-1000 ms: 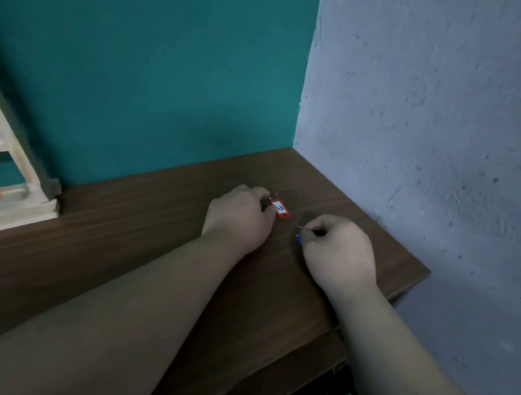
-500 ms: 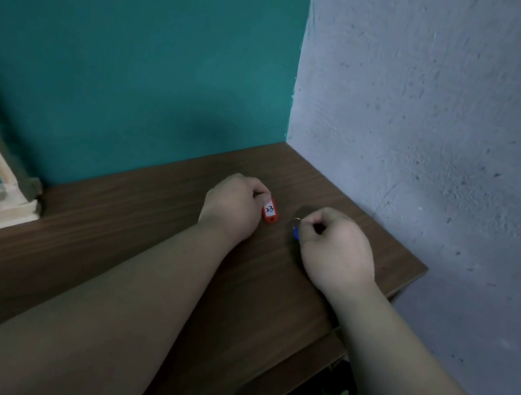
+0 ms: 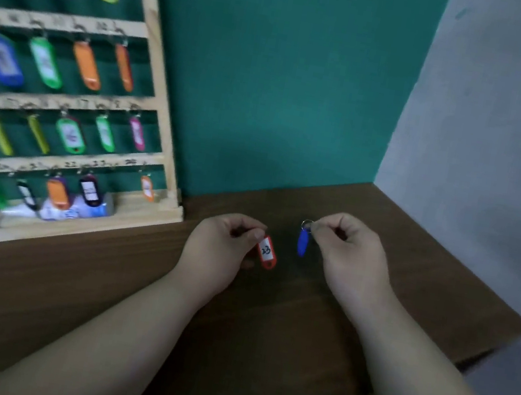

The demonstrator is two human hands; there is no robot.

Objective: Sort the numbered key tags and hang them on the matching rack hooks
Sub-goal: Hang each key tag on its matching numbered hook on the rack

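Between the two grips, over the brown surface (image 3: pixel 263 335), hang the two loose key tags. The left grip (image 3: pixel 220 245) is closed on the red tag (image 3: pixel 267 252), pinching its top end between thumb and forefinger. The tag slants down to that grip's right, and its white label, marked 23, faces up. The right grip (image 3: pixel 349 253) is closed on the metal ring (image 3: pixel 307 222) of the blue tag (image 3: pixel 303 242), which dangles to that grip's left, turned so that its label does not show. Both tags are near each other but apart; whether either one touches the surface cannot be told. Well to the left of the left grip and farther back, the wooden rack (image 3: pixel 155 76) leans against the teal wall (image 3: pixel 272 78), its foot on the surface. Its rows hold hung tags (image 3: pixel 85 64) in red, purple, yellow, blue, green, orange and pink, their numbers too blurred to read. In the lowest row, a small orange tag (image 3: pixel 147 188) hangs alone at the end nearest the left grip. The tray (image 3: pixel 74 230) along the rack's bottom holds a few pale, blurred things (image 3: pixel 56 211) that cannot be made out. Beyond the right grip stands the grey wall (image 3: pixel 504 134).
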